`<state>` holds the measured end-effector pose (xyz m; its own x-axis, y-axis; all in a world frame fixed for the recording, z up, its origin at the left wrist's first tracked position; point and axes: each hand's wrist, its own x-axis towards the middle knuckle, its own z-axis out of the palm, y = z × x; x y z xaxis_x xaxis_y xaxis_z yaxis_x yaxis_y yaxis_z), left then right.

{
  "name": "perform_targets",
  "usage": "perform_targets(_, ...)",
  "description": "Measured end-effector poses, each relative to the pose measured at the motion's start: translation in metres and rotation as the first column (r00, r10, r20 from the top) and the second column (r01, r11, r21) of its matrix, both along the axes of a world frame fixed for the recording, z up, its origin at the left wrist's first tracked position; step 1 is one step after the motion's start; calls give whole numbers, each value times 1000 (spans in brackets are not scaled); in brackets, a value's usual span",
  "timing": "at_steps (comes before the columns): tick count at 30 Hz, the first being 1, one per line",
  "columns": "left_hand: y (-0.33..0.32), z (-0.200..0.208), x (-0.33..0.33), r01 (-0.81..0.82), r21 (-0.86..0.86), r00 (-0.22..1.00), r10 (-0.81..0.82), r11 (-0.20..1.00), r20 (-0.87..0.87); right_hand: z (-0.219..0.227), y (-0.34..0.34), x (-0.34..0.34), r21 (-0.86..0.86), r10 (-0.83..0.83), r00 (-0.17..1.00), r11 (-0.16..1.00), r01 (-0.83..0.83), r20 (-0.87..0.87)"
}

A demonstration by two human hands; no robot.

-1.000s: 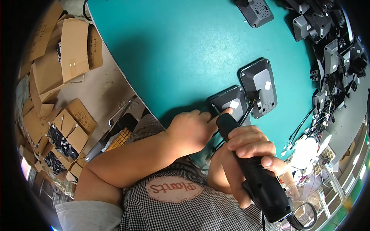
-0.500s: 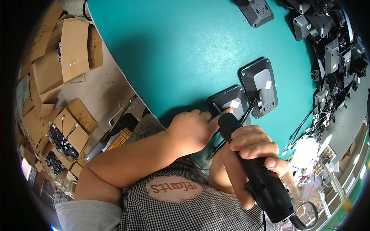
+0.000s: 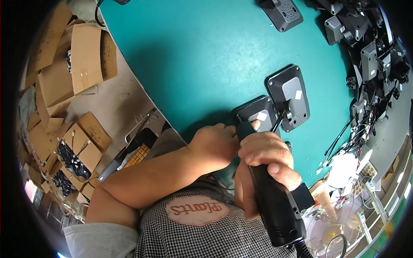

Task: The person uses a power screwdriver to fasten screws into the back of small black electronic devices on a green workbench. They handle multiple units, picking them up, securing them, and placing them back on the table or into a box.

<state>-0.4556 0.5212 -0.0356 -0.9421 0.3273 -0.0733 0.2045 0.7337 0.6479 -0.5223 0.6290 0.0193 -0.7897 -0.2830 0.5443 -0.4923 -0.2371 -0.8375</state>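
Note:
My right hand [image 3: 267, 157] is wrapped round a black electric screwdriver [image 3: 275, 206], its nose pointing down at a black plastic housing [image 3: 258, 109] with a white label. My left hand [image 3: 217, 144] is curled at that housing's near left side, gripping it, one fingertip showing beyond the screwdriver's nose. The two hands and the tool hide the near part of the housing, and the screwdriver's bit is out of sight. Touching or close beside it on the right lies a second black housing [image 3: 291, 96], with a bracket and speaker holes. Black leads run between the two.
A teal work mat [image 3: 193, 64] covers the table. Another black housing [image 3: 284, 15] lies at the far edge. Piled at the right are black units with tangled cables [image 3: 370, 64]. Open cardboard boxes [image 3: 86, 56] stand on the left, and a wire-caged fan [image 3: 331, 232] at lower right.
The screwdriver has swung more upright, its back end moving left, and its nose has shifted slightly left and down over the near housing. My left hand has barely moved.

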Motion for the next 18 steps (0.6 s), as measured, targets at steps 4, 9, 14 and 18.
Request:
perform_targets(4,-2,7,-4,-5,37,1000,6,999,-16,-9,-8,0,-98,-92,995,991,88,-40)
perform_targets(9,-5,16,-6,-16,62,999,18,998,-38,-6,-11,-2,-191,-153,987,971,142,-44)
perform_targets(14,0,17,-7,-73,82,991,81,994,-104,-15,-5,-11,-326,-128,991,939,112,-30)
perform_targets(18,1,16,-4,-81,26,994,82,996,-73,-13,-5,-8,-335,-199,971,913,232,131)
